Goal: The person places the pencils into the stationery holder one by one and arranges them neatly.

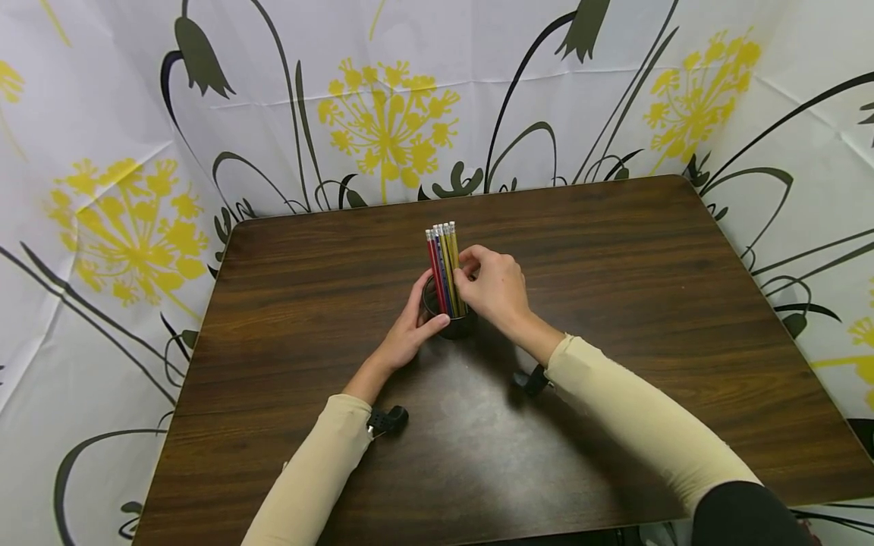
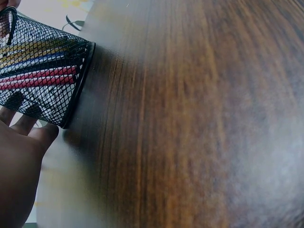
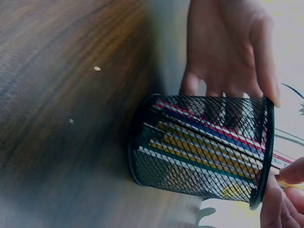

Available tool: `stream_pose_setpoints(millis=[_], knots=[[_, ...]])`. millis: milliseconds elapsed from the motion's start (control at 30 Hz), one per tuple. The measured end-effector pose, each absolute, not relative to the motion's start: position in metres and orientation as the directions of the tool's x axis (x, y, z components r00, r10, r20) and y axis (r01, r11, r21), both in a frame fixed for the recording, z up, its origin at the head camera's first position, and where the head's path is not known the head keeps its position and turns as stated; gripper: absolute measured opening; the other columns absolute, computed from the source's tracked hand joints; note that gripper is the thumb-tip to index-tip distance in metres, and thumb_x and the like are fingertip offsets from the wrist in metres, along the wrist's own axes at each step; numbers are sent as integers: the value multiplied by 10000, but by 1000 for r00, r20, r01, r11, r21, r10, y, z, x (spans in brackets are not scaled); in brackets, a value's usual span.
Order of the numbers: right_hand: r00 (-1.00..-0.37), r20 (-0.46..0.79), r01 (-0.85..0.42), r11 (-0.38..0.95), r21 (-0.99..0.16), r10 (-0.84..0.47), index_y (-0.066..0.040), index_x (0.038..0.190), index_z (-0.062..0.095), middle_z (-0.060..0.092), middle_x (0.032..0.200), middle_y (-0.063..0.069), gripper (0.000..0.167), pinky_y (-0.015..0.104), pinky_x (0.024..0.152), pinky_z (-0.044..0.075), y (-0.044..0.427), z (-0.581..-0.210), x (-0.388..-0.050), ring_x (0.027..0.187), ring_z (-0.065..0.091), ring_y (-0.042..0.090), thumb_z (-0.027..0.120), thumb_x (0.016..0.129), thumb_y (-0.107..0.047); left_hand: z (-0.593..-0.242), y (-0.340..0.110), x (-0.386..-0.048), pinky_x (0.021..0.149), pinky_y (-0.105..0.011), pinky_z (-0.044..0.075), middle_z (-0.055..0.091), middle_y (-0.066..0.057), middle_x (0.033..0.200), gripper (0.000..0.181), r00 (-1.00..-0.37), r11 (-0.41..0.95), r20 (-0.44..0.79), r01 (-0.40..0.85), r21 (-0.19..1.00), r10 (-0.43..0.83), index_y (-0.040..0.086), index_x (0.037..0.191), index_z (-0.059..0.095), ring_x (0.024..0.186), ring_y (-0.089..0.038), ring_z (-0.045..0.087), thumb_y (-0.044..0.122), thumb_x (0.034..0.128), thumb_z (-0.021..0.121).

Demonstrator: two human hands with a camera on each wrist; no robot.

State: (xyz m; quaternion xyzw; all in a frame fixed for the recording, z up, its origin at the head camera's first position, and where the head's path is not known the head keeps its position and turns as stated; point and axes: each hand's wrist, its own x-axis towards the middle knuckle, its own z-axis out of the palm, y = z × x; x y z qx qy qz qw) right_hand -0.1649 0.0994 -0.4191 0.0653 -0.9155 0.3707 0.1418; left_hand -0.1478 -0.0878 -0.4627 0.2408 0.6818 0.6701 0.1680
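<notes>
A black wire-mesh pencil cup [image 1: 460, 328] stands upright on the brown wooden table. Red, blue and yellow pencils [image 1: 441, 262] lean together in it, eraser ends up; through the mesh in the right wrist view a green pencil [image 3: 190, 161] also shows. My left hand [image 1: 404, 334] holds the cup from its left side, thumb over the near rim and fingers round the far side. At the rim's right side my right hand [image 1: 497, 288] pinches a yellow pencil [image 3: 285, 184] between thumb and fingertips. The other fingers partly hide that pencil.
The table [image 1: 614, 288] reaches back to a white cloth [image 1: 423, 45] printed with yellow and grey-green flowers. Two tiny pale specks, one a larger crumb [image 3: 97, 68], lie on the tabletop near the cup. Each wrist wears a small black camera [image 1: 389, 419].
</notes>
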Motion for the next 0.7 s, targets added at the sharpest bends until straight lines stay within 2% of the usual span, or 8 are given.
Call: stream_pose_setpoints(millis=[200,400,700], knots=[[-967,254,-195,727,-659,-29,-110,1008,722,687,762,-52,163,325,516,463,100,-415,-168,603,585,110,670,874,-188,-482,-89,-155,1068,-516,334,140,-201,1588,805,-834,-17,90,96,995,545,139,1578,17,1378,-413,317,-43,978,521],[-962,274,-210,704,-678,-24,-104,1031,722,699,779,-42,187,324,536,463,103,-407,-171,606,593,109,657,874,-182,-491,-90,-158,1071,-473,349,174,-133,1591,797,-839,-17,102,110,994,534,239,1580,55,1377,-356,345,17,990,544],[-976,211,-183,726,-663,-53,-102,1016,718,697,804,-35,158,333,549,478,104,-412,-172,651,606,127,671,882,-171,-493,-91,-158,1065,-436,364,181,-126,1591,795,-837,-22,113,120,993,536,251,1579,67,1378,-345,348,33,988,554]])
